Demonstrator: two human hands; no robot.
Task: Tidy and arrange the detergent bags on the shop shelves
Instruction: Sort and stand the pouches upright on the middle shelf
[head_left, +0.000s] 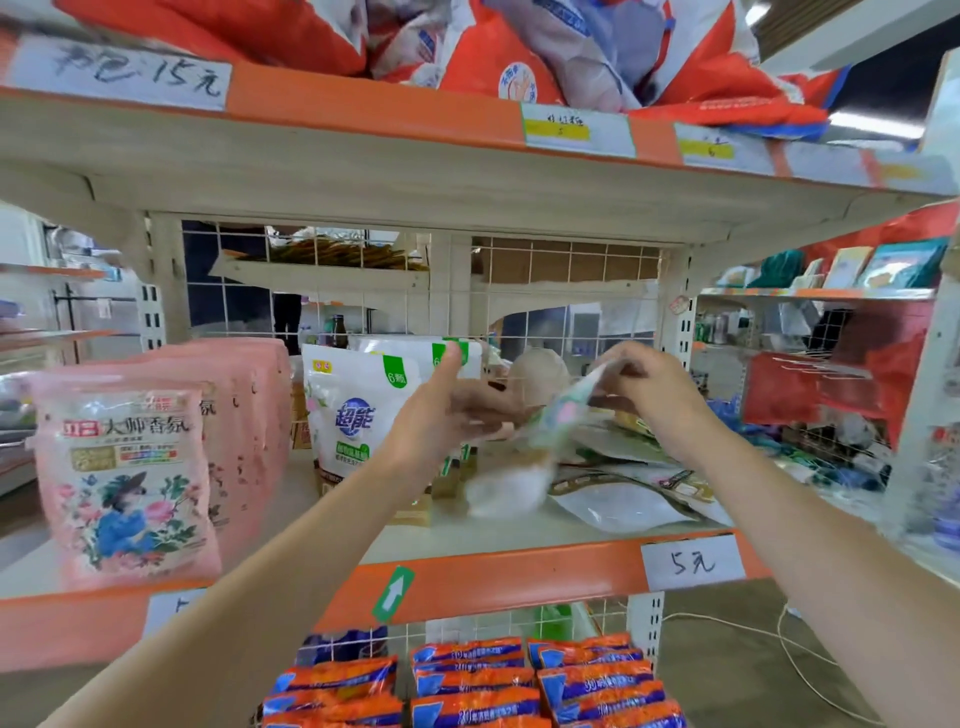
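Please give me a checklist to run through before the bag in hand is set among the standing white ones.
1. Right hand grips the bag by its top: ok.
2. Left hand on the bag: cannot tell, blurred.
3. Bag upright: not ok, tilted.
4. White bags standing: ok.
5. Pink bags in a row: ok.
6. Flat bags on the right stood up: not ok.

Pretty clearly a small shop I'm looking at: metal shelves with orange edge strips (467, 577), handwritten price tags (693, 563) stuck on them, rows of identical pink detergent bags (130, 478) and stacked orange packets (472, 686) below.
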